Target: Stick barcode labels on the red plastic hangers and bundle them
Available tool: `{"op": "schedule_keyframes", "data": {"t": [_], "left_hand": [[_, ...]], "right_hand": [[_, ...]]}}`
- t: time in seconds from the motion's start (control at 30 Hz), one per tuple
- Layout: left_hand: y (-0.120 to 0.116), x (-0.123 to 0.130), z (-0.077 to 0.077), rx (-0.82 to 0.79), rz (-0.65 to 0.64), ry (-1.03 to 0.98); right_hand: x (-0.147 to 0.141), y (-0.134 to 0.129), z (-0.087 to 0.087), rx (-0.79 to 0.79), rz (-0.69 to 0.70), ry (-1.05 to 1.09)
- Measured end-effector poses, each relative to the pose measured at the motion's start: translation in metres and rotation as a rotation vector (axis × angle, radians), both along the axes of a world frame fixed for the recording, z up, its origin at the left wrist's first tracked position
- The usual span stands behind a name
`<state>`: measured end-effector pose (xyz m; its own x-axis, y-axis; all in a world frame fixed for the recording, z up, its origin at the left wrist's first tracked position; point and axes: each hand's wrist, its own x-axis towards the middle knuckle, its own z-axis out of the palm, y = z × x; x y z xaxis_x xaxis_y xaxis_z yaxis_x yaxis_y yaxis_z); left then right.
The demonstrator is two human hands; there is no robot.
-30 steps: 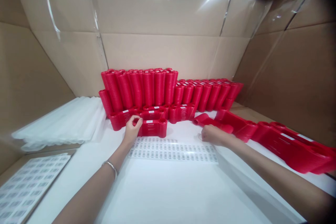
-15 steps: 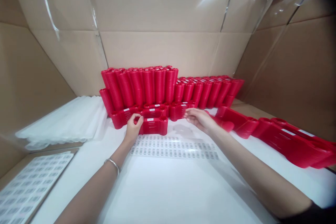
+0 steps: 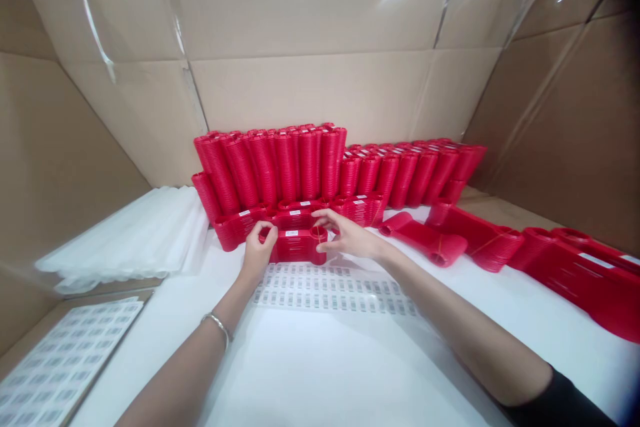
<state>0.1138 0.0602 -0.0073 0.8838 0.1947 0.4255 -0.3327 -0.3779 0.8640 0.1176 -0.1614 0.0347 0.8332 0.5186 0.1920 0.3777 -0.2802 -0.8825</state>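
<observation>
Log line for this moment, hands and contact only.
left hand: grips left end of small red plastic stack | right hand: fingers on its right end | stack: on white table, behind barcode label sheet

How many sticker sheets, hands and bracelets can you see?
Sticker sheets: 2
Hands: 2, left hand, right hand
Bracelets: 1
Total: 5

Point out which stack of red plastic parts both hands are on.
The short front stack, just behind the label sheet. The left hand grips its left end, the right hand its right; the other stacks go untouched.
</observation>
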Motion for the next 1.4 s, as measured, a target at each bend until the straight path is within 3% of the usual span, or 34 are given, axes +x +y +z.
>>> {"op": "schedule_keyframes", "data": {"t": [0.23,0.37,0.67,0.87,0.97,1.27,1.4], "left_hand": [[0.001,-0.001,0.000,-0.024,-0.007,0.006],[0.001,-0.002,0.001,-0.058,-0.011,0.031],[0.008,0.001,-0.011,-0.122,-0.044,0.104],[0.028,-0.008,0.000,0.053,-0.367,0.260],[0.038,-0.010,0.006,0.162,-0.459,0.319],[0.041,-0.006,0.001,0.225,-0.481,0.322],[0.042,-0.005,0.011,0.175,-0.453,0.320]], "right_hand": [[0.003,0.011,-0.039,0.007,-0.003,-0.017],[0.005,0.015,-0.050,-0.044,-0.024,-0.095],[0.005,0.013,-0.044,-0.149,-0.018,-0.178],[0.005,0.007,-0.044,-0.128,0.039,-0.128],[0.005,0.005,-0.045,-0.115,0.059,-0.119],[0.007,0.004,-0.043,-0.116,0.092,-0.131],[0.007,0.003,-0.041,-0.120,0.095,-0.126]]}}
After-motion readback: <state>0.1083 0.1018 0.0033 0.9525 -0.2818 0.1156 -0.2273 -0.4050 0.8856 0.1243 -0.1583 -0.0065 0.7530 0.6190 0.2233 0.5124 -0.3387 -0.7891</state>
